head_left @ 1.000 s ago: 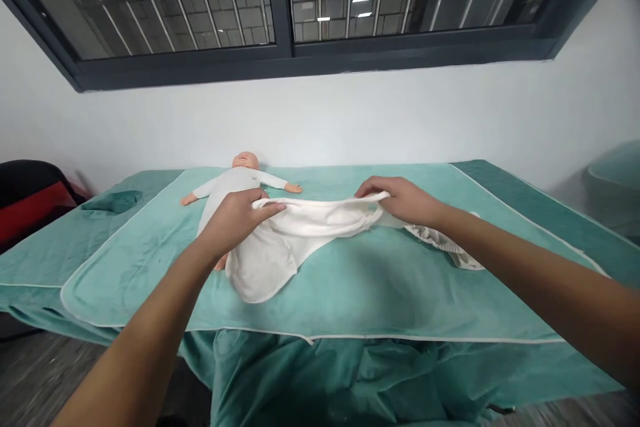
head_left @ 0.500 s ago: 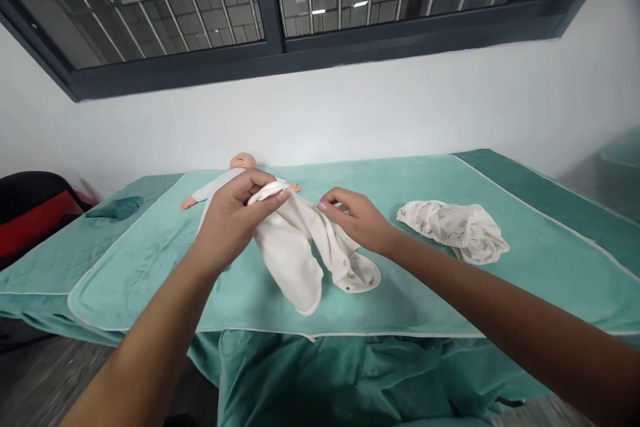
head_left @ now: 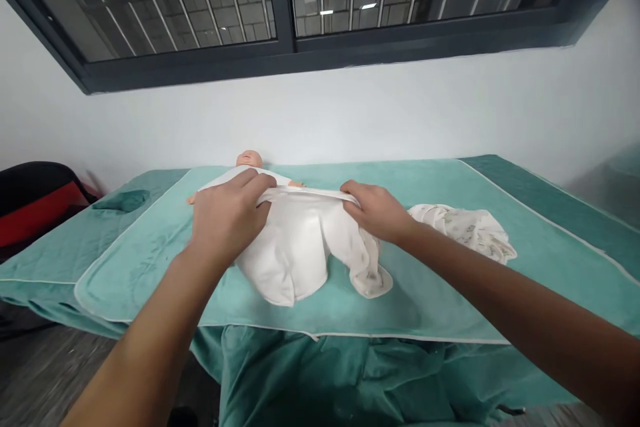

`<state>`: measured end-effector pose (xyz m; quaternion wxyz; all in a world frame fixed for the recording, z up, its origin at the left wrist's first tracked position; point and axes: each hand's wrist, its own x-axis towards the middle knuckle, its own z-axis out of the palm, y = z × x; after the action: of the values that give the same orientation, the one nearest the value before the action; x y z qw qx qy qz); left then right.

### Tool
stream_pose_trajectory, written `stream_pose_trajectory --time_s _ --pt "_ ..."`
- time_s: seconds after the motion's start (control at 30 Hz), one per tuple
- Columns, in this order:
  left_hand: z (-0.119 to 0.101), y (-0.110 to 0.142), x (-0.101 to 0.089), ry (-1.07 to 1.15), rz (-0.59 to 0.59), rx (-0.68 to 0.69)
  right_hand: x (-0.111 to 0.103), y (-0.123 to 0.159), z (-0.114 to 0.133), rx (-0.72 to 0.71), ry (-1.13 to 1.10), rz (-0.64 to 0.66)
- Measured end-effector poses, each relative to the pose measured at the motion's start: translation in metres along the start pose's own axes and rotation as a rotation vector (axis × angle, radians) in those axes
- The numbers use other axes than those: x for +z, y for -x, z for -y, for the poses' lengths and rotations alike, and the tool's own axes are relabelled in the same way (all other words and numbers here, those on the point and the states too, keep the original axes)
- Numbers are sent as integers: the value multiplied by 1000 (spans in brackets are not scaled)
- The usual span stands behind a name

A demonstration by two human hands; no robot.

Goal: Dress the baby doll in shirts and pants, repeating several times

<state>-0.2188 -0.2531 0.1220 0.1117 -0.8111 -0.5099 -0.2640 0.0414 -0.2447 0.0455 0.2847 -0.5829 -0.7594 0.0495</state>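
1. Left hand (head_left: 231,210), mine: back of the hand uppermost, fingers curled over a cloth edge, thumb underneath; closed firmly on the cloth. Forearm rises from the lower left.
2. Right hand (head_left: 377,210), mine: fingertips and thumb pinched on the same edge, wrist roughly level with the left. Forearm slants in from the lower right.
3. White garment (head_left: 300,240), one: its edge drawn straight and nearly level between my hands, the body of it hanging towards me in two lobes, over the middle of a light green sheet (head_left: 425,307).
4. Doll (head_left: 249,159), one: in white clothing, lying behind my left hand, which partly hides it.
5. Crumpled cloth (head_left: 465,227), one: whitish, on the sheet beyond my right forearm; its faint printed marks are too small to make out.
6. Bed (head_left: 45,267), one: green-covered, beneath the sheet.
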Motion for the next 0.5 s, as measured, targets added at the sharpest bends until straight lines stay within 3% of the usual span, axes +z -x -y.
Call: stream_pose_trajectory --time_s 0.1,0.2,0.3,0.37,0.5 --pt "12 -4 14 -174 1 -62 -8 -8 -22 144 115 13" --pt "29 -8 37 -86 10 -137 -14 -9 -38 278 51 -5" --pt "46 -9 56 29 100 -268 -23 -3 -50 340 113 -7" --pt "51 -10 60 -16 148 -308 -34 1 -59 363 242 56" --pt "49 -24 56 -189 133 -274 -65 -5 -83 384 391 201"
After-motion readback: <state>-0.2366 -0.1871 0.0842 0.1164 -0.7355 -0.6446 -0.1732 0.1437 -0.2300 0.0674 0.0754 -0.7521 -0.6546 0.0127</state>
